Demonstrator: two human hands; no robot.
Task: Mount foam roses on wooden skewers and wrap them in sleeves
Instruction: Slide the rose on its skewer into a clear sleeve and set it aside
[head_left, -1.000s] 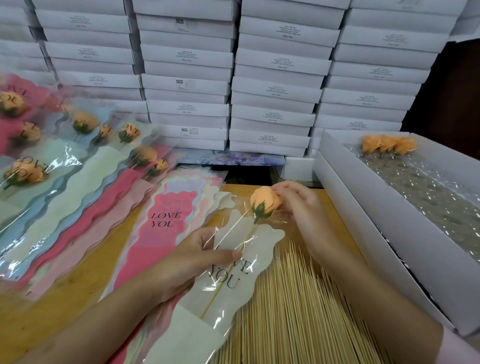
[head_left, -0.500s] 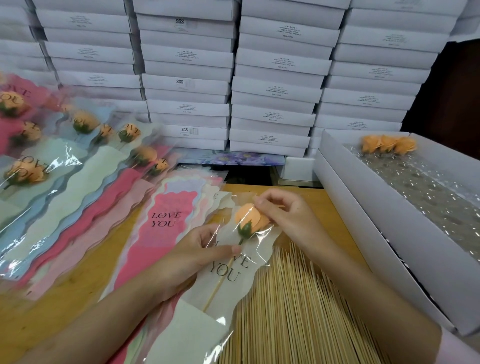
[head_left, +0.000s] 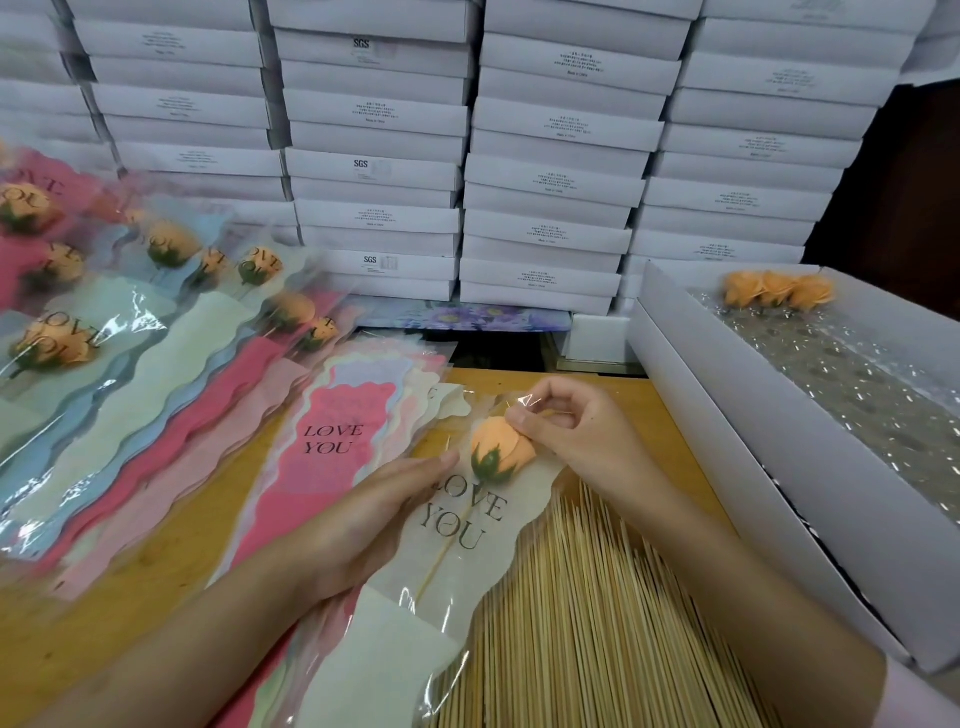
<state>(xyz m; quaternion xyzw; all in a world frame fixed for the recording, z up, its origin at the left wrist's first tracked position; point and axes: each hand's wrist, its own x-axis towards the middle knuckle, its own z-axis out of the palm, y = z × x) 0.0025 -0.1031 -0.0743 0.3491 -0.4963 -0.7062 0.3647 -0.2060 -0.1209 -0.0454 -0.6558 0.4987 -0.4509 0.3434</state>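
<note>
An orange foam rose (head_left: 500, 451) on a wooden skewer (head_left: 441, 561) lies inside a cream "LOVE YOU" sleeve (head_left: 410, 623) at the table's middle. My right hand (head_left: 576, 436) pinches the sleeve's clear top edge just above the rose. My left hand (head_left: 374, 514) lies flat along the sleeve's left side, fingers straight, pressing it down. A pile of bare skewers (head_left: 587, 613) spreads under and right of the sleeve. A stack of empty sleeves (head_left: 337, 436), pink on top, lies to the left.
Several wrapped roses (head_left: 171, 249) lie fanned at the left. A long white box (head_left: 769, 467) at the right holds three orange roses (head_left: 779, 291) and a clear plastic tray. Stacked white boxes (head_left: 550, 182) wall off the back.
The rose on its skewer has slid down deeper into the sleeve. My right hand has let go of the rose and now pinches the sleeve's top edge.
</note>
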